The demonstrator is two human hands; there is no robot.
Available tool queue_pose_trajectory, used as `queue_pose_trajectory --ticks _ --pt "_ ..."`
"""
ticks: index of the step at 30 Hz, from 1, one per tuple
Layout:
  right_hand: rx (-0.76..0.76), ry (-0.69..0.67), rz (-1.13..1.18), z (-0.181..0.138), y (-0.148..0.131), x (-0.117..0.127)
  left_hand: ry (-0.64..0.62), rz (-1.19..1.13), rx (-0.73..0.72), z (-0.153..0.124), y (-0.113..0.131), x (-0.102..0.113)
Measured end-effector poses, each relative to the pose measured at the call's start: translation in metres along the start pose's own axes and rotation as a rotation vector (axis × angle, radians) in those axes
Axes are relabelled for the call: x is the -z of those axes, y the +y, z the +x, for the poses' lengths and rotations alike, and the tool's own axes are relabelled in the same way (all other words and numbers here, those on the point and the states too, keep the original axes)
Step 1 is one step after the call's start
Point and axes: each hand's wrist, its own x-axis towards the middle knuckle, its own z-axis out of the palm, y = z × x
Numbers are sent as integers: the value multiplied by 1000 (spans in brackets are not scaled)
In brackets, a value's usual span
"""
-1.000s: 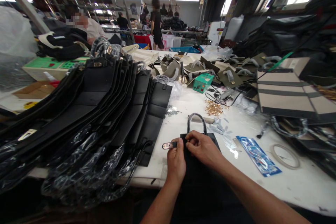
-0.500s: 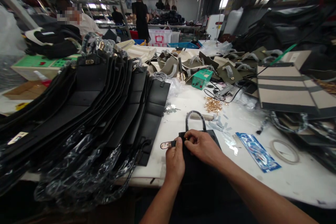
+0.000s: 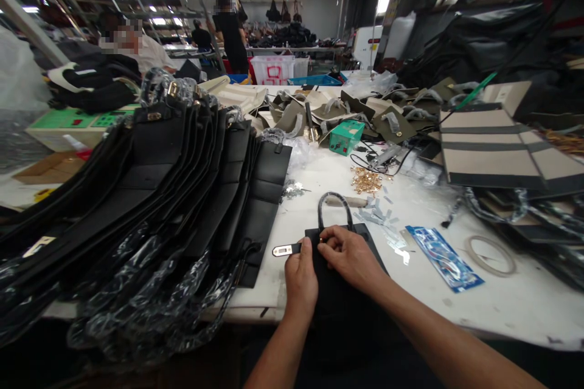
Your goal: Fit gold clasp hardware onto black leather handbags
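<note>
A black bag piece with a looped handle lies on the white table in front of me. My left hand pinches a short black strap ending in a metal tab, which sticks out to the left. My right hand rests on the piece's top edge, fingers curled and pinched at a small fitting near the strap.
A long fanned stack of black bag panels with plastic-wrapped handles fills the left. Gold fittings, a green box, a blue packet, a tape ring and striped panels lie beyond. People stand at the back.
Both hands stay on the strap and the bag piece with the same grip. The view has shifted slightly, and a person in black at the back has walked left.
</note>
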Motion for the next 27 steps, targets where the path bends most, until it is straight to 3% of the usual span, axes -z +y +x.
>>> queue_pose_trajectory --ticks 6,15,22,27 --pt "7 -1 -15 3 -1 1 -50 -1 -87 0 6 -1" --pt "120 -138 -207 12 -5 10 -40 36 -111 -2 3 -1" --pt "46 -46 -183 10 -1 2 -50 125 -239 0 5 -1" --pt "55 21 -109 9 5 -3 -39 93 -189 2 3 0"
